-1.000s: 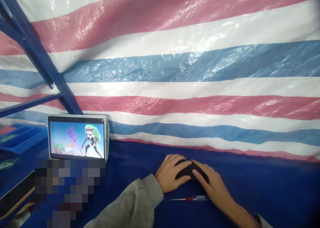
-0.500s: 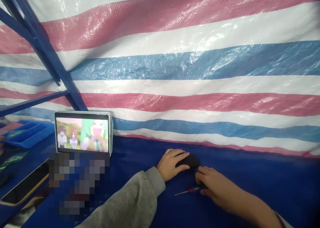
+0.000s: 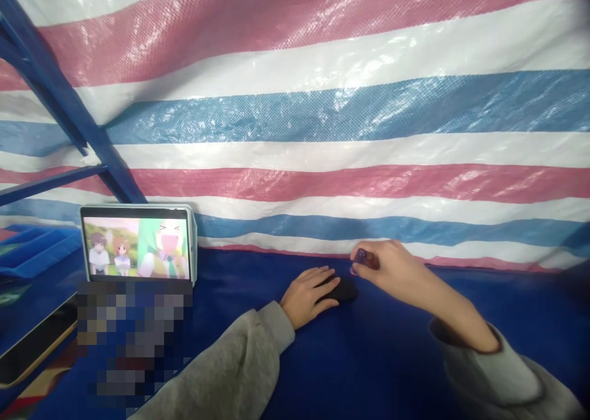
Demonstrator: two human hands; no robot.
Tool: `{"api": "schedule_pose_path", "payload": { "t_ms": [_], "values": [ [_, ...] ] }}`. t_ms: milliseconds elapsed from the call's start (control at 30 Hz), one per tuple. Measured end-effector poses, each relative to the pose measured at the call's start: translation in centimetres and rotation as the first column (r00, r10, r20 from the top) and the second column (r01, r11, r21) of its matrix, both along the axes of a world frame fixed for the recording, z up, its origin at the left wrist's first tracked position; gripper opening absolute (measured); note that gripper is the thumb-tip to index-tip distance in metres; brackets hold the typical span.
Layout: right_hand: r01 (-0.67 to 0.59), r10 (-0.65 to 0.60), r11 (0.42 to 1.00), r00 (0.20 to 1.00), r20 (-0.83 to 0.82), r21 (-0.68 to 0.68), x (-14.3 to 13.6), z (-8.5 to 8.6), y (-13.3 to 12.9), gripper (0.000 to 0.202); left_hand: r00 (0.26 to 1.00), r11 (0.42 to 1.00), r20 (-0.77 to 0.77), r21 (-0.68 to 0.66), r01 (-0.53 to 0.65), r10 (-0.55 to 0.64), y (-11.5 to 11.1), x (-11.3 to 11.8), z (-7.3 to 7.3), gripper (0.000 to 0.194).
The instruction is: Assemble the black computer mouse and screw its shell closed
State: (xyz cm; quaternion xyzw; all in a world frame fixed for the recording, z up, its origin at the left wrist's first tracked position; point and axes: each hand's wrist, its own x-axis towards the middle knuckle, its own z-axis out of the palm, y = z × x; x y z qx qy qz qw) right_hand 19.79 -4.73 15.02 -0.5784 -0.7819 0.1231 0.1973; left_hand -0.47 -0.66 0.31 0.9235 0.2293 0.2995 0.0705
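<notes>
My left hand [image 3: 308, 297] lies over the left part of a black computer mouse [image 3: 345, 289] on the blue tabletop, thumb on the near side and fingers across it, gripping it. A small screwdriver [image 3: 362, 258] is pinched in my right hand [image 3: 387, 266], close above the right end of the mouse. Its dark handle points up and a bit of red shows below. The shaft and tip are hidden, so I cannot tell whether the tip touches the mouse.
A tablet [image 3: 138, 245] playing a cartoon stands at the left. Before it is a blurred-out patch, with a phone [image 3: 39, 340] beside that. Farther left sits a blue divided tray [image 3: 41, 248]. A striped plastic sheet [image 3: 322, 180] hangs behind the table, beside a blue metal frame [image 3: 69, 100].
My right hand has lifted from the tabletop with the screwdriver, turned it from lying flat to handle up, and moved it over the mouse. My left hand stays on the mouse. The view has shifted slightly.
</notes>
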Motion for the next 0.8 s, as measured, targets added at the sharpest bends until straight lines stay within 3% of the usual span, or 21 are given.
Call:
{"api": "schedule_pose_path", "payload": {
  "t_ms": [167,567,800],
  "values": [
    [-0.009,0.009,1.0,1.0,-0.022,-0.026,0.55,-1.08,0.53,0.015,0.999,1.0,-0.04,0.024,0.018,-0.017,-0.03,-0.01,-0.06,0.048],
    [-0.039,0.037,0.993,0.999,-0.026,-0.107,0.19,-0.29,0.22,0.012,0.999,0.998,-0.053,0.057,0.003,0.0,0.07,0.02,-0.15,0.048],
    [-0.005,0.006,0.996,1.0,0.014,-0.084,0.35,-0.33,0.31,0.012,0.999,0.999,-0.043,0.045,-0.006,0.008,0.1,0.01,-0.3,0.047]
  ]
}}
